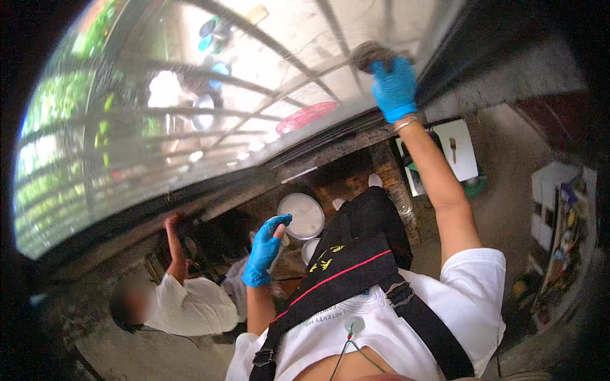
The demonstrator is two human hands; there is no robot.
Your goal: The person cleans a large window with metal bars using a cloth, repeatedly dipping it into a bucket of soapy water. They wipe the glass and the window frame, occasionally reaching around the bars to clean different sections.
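Observation:
My right hand [394, 90], in a blue glove, presses a dark, wadded scrubbing pad or cloth [369, 56] against a large window pane [305, 52]. The pad's exact kind is unclear. Streaks mark the glass, and dark bars show through it. Lower and to the left, my left hand [262, 250] hangs in front of my body in a blue glove, its fingers loosely bent and nothing visible in it. A bare fingertip shows at this glove's thumb. Beneath that hand stands a round metal basin [301, 216] of whitish liquid, beside a smaller pale vessel [310, 250].
A person in a white shirt [195, 305] is low at the left, one arm raised to the window ledge [238, 195]. A white board [456, 147] with a brush on it lies right of my legs. Cluttered shelving [564, 238] stands far right. A pink round thing [306, 117] shows at the glass.

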